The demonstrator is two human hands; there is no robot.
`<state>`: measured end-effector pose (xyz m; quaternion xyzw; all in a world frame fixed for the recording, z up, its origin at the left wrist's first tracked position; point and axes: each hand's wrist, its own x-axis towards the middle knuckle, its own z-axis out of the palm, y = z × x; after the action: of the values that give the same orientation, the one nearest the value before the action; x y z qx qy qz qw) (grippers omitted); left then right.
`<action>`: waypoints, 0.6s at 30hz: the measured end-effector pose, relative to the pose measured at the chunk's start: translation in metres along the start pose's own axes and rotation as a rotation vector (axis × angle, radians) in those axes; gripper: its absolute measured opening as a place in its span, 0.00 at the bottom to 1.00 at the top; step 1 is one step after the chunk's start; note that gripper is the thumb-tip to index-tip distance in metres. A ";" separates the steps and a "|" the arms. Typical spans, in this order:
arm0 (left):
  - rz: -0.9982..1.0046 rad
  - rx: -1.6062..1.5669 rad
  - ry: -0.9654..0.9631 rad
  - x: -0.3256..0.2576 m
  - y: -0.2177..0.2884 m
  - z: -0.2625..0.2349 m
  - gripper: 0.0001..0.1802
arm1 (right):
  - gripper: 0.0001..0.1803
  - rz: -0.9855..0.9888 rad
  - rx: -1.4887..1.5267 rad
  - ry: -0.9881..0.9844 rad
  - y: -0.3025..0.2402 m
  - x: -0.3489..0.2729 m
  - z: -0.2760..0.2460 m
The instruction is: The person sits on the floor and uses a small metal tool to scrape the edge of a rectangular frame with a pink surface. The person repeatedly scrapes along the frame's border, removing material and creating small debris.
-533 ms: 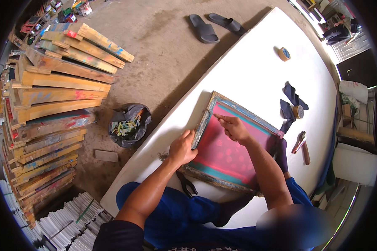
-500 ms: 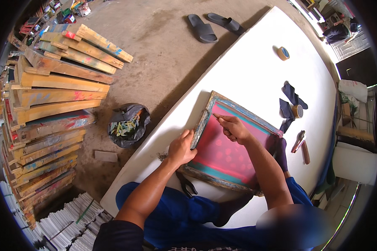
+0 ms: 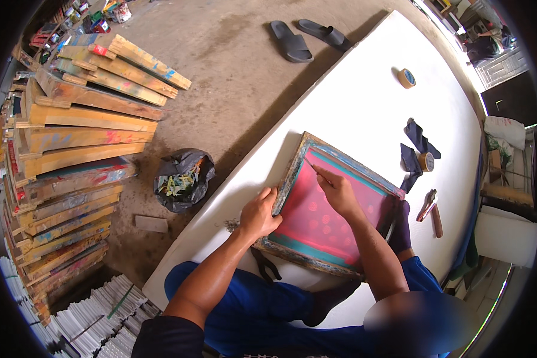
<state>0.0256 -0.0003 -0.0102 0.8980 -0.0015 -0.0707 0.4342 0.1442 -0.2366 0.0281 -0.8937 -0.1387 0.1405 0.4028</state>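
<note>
A wooden screen-printing frame (image 3: 309, 256) with pink mesh (image 3: 328, 209), teal bands and pale spots lies tilted across my lap on the white surface. My left hand (image 3: 260, 213) is closed round its left side bar. Over the mesh, my right hand (image 3: 340, 192) pinches a thin, dark, pointed tool (image 3: 314, 166), its index finger laid along it. The tool's tip is by the frame's upper left inner corner. Its kind is too small to make out. Black-handled pliers (image 3: 265, 264) lie beside the frame's lower left corner, near my knee.
On the white tabletop (image 3: 364, 89) to the right lie tape rolls (image 3: 406, 79), dark cloth strips (image 3: 420, 138) and a wood-handled tool (image 3: 437, 219). Left on the floor are a black bag of scraps (image 3: 185, 180), stacked wooden frames (image 3: 89, 140) and sandals (image 3: 291, 42).
My right hand has shifted slightly right and down over the mesh, and its index finger is now straighter along the tool. The left hand keeps its hold on the frame.
</note>
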 end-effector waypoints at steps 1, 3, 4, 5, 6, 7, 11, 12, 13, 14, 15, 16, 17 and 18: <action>-0.013 0.000 -0.014 0.000 0.001 -0.002 0.42 | 0.19 -0.194 -0.142 0.122 -0.002 0.001 0.004; -0.013 0.016 -0.011 0.000 0.000 -0.003 0.43 | 0.20 -0.042 -0.239 0.008 -0.018 0.002 0.002; 0.003 0.028 0.006 -0.001 -0.002 -0.002 0.43 | 0.21 0.033 -0.289 -0.049 -0.029 0.003 -0.001; 0.018 0.041 0.023 -0.001 -0.003 -0.001 0.43 | 0.21 0.045 -0.303 -0.053 -0.034 0.003 -0.002; 0.017 0.037 0.020 -0.001 -0.003 0.000 0.43 | 0.20 0.059 -0.319 -0.057 -0.038 0.002 -0.005; 0.017 0.033 0.017 0.000 -0.001 0.000 0.43 | 0.20 0.074 -0.335 -0.061 -0.039 0.001 -0.005; 0.033 0.032 0.028 0.000 -0.001 0.000 0.43 | 0.20 0.056 -0.415 -0.063 -0.042 0.003 -0.004; 0.042 0.034 0.041 -0.001 -0.002 0.001 0.43 | 0.20 0.059 -0.433 -0.075 -0.047 0.005 -0.006; 0.052 0.036 0.054 -0.001 -0.004 0.002 0.43 | 0.20 0.062 -0.451 -0.087 -0.053 0.006 -0.007; 0.062 0.039 0.067 -0.002 -0.005 0.003 0.43 | 0.21 0.080 -0.497 -0.115 -0.060 0.008 -0.009; 0.058 0.037 0.065 -0.002 -0.005 0.003 0.43 | 0.21 0.099 -0.544 -0.146 -0.070 0.009 -0.010; 0.053 0.035 0.059 -0.001 -0.004 0.003 0.43 | 0.22 0.122 -0.589 -0.178 -0.076 0.010 -0.009; 0.048 0.034 0.052 -0.001 -0.004 0.003 0.44 | 0.22 0.148 -0.653 -0.223 -0.079 0.011 -0.005; 0.054 0.038 0.055 0.000 -0.004 0.002 0.44 | 0.23 0.172 -0.717 -0.264 -0.084 0.012 -0.001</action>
<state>0.0249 0.0005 -0.0151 0.9074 -0.0152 -0.0339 0.4187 0.1449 -0.1798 0.0909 -0.9603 -0.1545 0.2302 0.0306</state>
